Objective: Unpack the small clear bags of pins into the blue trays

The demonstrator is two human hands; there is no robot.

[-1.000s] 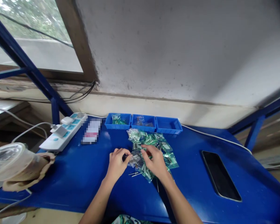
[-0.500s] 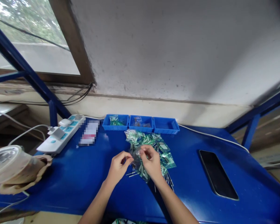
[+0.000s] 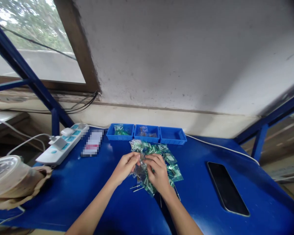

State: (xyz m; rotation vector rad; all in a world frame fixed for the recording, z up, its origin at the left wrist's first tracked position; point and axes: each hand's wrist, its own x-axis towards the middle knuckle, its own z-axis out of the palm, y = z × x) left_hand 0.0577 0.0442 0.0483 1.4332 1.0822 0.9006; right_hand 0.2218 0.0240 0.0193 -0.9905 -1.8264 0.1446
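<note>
Over a heap of small clear-and-green plastic bags [image 3: 170, 158] on the blue table, both hands work close together. My left hand [image 3: 127, 166] pinches the edge of a clear plastic bag [image 3: 140, 171], thumb against fingers. My right hand [image 3: 158, 171] is closed at the same bag's upper right side, with its fingers bent over it. What lies inside this bag is hard to make out. Thin metal pins that look like rivets [image 3: 138, 188] stick out below the hands, and more show beneath my right wrist.
Three blue bins stand along the wall: the left bin [image 3: 120, 137] holds green packets, the middle bin [image 3: 146, 139] brownish packets, the right bin [image 3: 172, 142] shows only its floor. A phone [image 3: 227, 189] lies right. A power strip [image 3: 63, 145] and lidded cup [image 3: 14, 181] are left.
My hands have come closer together at the bag. The right fingers have moved from a raised pinch to bending over its top. The view has tilted slightly.
</note>
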